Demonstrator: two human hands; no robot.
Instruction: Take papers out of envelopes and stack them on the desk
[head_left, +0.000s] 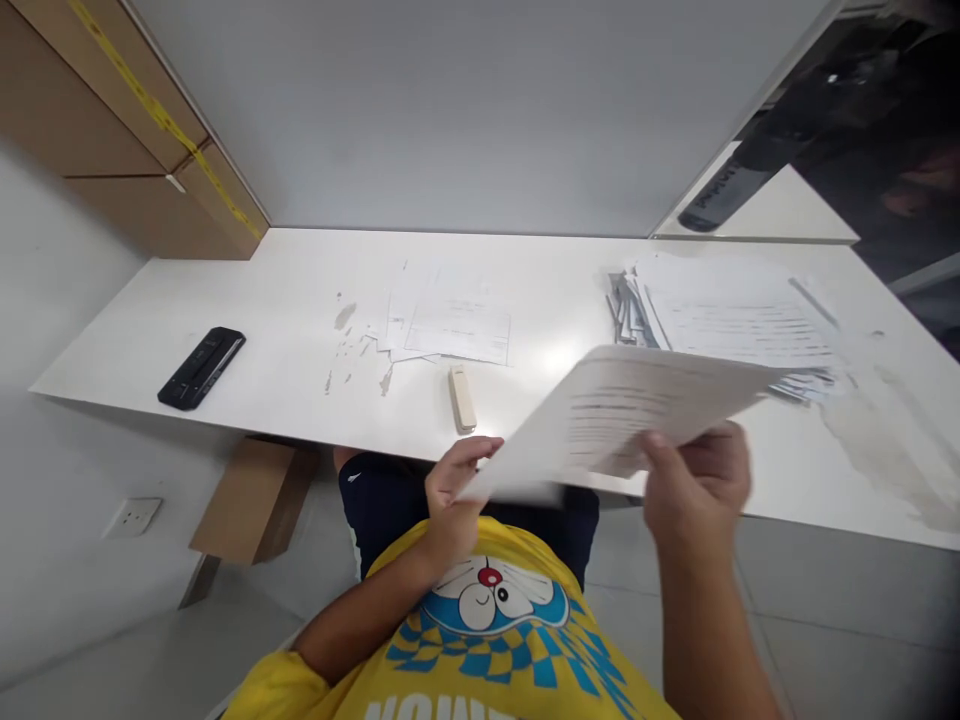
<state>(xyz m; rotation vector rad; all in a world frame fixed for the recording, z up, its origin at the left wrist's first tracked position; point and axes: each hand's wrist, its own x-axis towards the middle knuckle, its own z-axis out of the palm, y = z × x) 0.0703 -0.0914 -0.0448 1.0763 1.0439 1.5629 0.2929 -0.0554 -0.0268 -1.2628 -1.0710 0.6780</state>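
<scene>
A printed sheet of paper (615, 405) is held up, tilted and bent, over the front edge of the white table. My right hand (697, 485) pinches its right side between thumb and curled fingers. At the sheet's lower left corner, my left hand (456, 490) has its fingers curled around the edge; the corner is partly blurred. Just beyond my left hand lies a small beige stapler (463, 398). Behind it, several loose papers (461, 325) overlap on the tabletop. To the right, a thick stack of printed papers (739, 320) sits partly hidden by the raised sheet.
The white table (292, 300) meets a grey panel at the back. A black rectangular device (202, 368) lies near its left end. Cardboard boxes (217, 205) stand at back left, another box (251, 500) below. A dark cylinder (724, 195) lies beyond the right corner.
</scene>
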